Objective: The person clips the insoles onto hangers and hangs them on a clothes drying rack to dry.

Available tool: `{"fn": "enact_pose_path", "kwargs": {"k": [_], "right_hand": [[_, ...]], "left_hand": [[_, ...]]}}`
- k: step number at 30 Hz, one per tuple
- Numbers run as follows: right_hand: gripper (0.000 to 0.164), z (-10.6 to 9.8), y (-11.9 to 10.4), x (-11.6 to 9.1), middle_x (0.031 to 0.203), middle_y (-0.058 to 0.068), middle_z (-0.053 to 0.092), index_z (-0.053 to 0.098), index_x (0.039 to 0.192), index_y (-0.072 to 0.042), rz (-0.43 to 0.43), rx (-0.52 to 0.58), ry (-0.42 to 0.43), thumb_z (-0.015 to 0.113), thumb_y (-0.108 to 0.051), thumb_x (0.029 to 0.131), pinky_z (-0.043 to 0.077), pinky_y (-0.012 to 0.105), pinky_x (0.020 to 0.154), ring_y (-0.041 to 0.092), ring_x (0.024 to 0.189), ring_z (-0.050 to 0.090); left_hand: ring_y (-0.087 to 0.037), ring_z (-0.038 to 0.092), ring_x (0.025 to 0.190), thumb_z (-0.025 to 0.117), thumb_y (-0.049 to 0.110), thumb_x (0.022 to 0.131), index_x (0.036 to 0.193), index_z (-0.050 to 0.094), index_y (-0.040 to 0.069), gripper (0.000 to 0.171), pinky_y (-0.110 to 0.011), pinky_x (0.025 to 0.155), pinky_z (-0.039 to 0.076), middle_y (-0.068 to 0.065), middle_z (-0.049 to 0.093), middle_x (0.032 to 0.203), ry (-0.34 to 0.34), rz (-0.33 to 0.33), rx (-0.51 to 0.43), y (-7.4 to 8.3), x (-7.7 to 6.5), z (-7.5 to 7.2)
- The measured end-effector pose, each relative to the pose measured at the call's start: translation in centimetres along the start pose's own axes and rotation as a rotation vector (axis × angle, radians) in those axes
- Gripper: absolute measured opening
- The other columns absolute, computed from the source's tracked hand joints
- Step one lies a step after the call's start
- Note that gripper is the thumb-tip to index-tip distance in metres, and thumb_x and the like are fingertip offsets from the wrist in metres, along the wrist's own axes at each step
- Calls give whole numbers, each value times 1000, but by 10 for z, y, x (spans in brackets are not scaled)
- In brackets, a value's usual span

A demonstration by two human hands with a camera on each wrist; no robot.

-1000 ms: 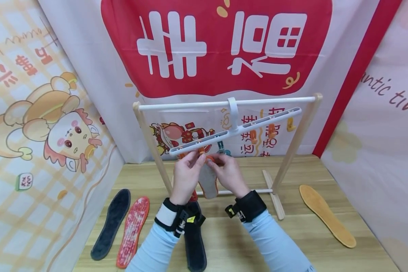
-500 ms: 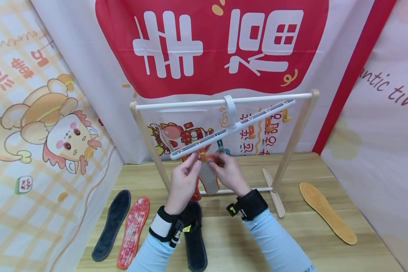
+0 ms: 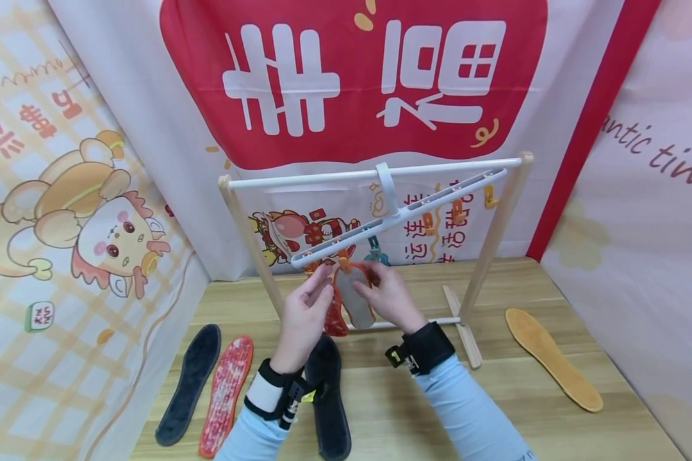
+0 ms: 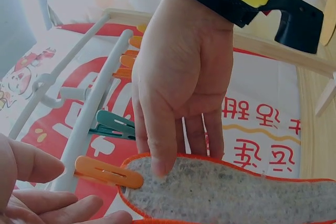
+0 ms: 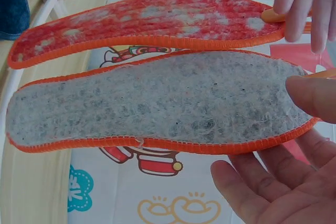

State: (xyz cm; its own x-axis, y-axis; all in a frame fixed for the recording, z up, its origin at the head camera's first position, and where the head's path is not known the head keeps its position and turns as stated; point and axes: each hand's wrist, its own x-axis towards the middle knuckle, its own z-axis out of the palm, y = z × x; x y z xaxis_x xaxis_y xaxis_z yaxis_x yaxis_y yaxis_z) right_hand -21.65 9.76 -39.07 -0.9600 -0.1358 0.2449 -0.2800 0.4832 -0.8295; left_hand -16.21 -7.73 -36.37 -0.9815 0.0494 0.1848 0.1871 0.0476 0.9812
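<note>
An insole (image 3: 354, 301) with a grey underside and orange edging hangs by its wide end from an orange clothespin (image 4: 107, 174) under a white clip hanger (image 3: 392, 221). My right hand (image 3: 392, 298) pinches it near the clip, thumb on the grey face and fingers behind. My left hand (image 3: 302, 323) is to the left of it, thumb and fingers apart, holding nothing. Close to the left fingers, a red-and-white insole (image 5: 157, 22) with orange edging hangs alongside. Its own clip is partly hidden by the left hand in the right wrist view.
The hanger hooks over the top rail of a wooden rack (image 3: 450, 171). More clothespins hang from it, including a teal one (image 4: 113, 124). On the table lie a dark insole (image 3: 189, 384), a red one (image 3: 226, 397), a tan one (image 3: 553, 358) and dark insoles (image 3: 331, 416) in front.
My left hand has let go of the orange clothespin and drawn down and left. The clothespin now grips the grey insole, whose grey face shows more fully. My right hand stays at the insole.
</note>
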Motion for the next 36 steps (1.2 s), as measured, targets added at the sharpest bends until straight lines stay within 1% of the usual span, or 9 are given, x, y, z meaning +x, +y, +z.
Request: {"fn": "enact_pose_path", "kwargs": {"k": [5, 9, 13, 18, 22, 25, 30, 33, 36], "right_hand": [[52, -2, 7, -4, 126, 13, 64, 57, 133, -5, 12, 2, -14, 70, -22, 86, 48, 43, 100, 30, 116, 63], [54, -6, 11, -8, 134, 12, 60, 54, 136, -8, 26, 7, -38, 69, -25, 87, 45, 47, 103, 32, 125, 57], [56, -15, 15, -17, 141, 10, 56, 52, 140, -11, 49, 13, -67, 67, -29, 89, 42, 50, 105, 31, 131, 52], [56, -31, 21, -31, 142, 11, 55, 51, 141, -11, 41, -33, -67, 63, -33, 91, 42, 50, 105, 30, 132, 50], [56, -41, 29, -45, 141, 10, 56, 52, 140, -10, 54, -52, -49, 62, -36, 92, 42, 49, 105, 31, 132, 51], [54, -46, 39, -62, 139, 10, 58, 54, 138, -9, 87, -52, -23, 62, -37, 92, 44, 47, 104, 32, 130, 52], [51, -47, 62, -95, 135, 9, 61, 58, 134, -10, 173, -51, 14, 62, -37, 91, 47, 46, 100, 32, 129, 54], [51, -48, 78, -114, 134, 10, 61, 60, 132, -10, 227, -83, 31, 61, -40, 91, 47, 49, 100, 33, 128, 54], [47, -51, 93, -132, 133, 12, 62, 63, 129, -9, 251, -138, 59, 60, -37, 92, 47, 50, 98, 35, 126, 55]], "left_hand": [[-21, 50, 136, 53, 13, 97, 147, 45, 7, 51, -20, 101, 43, -3, 53, 145, 11, -18, 19, -7, -3, -4], [-22, 53, 133, 55, 12, 96, 146, 46, 6, 51, -21, 100, 44, -6, 55, 144, 28, 1, 50, -12, -4, -5], [-25, 55, 131, 57, 11, 95, 145, 47, 4, 52, -22, 99, 45, -11, 57, 141, 35, 16, 50, -18, -5, -7], [-25, 55, 130, 58, 12, 94, 146, 46, 4, 54, -22, 100, 45, -11, 58, 140, 41, -8, 55, -22, -9, -12], [-26, 56, 129, 59, 14, 94, 148, 44, 8, 56, -23, 100, 47, -11, 58, 139, 69, -17, 103, -30, -20, -27], [-24, 58, 126, 61, 18, 93, 147, 46, 13, 56, -22, 98, 48, -9, 60, 136, 119, -36, 170, -41, -31, -43], [-20, 60, 123, 63, 23, 93, 146, 47, 17, 56, -20, 96, 49, -6, 63, 132, 189, -128, 247, -66, -49, -69], [-23, 60, 123, 62, 22, 93, 144, 49, 14, 54, -22, 95, 49, -9, 63, 131, 215, -172, 277, -83, -59, -82], [-26, 61, 122, 60, 24, 94, 139, 54, 10, 48, -28, 97, 50, -11, 64, 130, 251, -220, 352, -101, -70, -93]]}}
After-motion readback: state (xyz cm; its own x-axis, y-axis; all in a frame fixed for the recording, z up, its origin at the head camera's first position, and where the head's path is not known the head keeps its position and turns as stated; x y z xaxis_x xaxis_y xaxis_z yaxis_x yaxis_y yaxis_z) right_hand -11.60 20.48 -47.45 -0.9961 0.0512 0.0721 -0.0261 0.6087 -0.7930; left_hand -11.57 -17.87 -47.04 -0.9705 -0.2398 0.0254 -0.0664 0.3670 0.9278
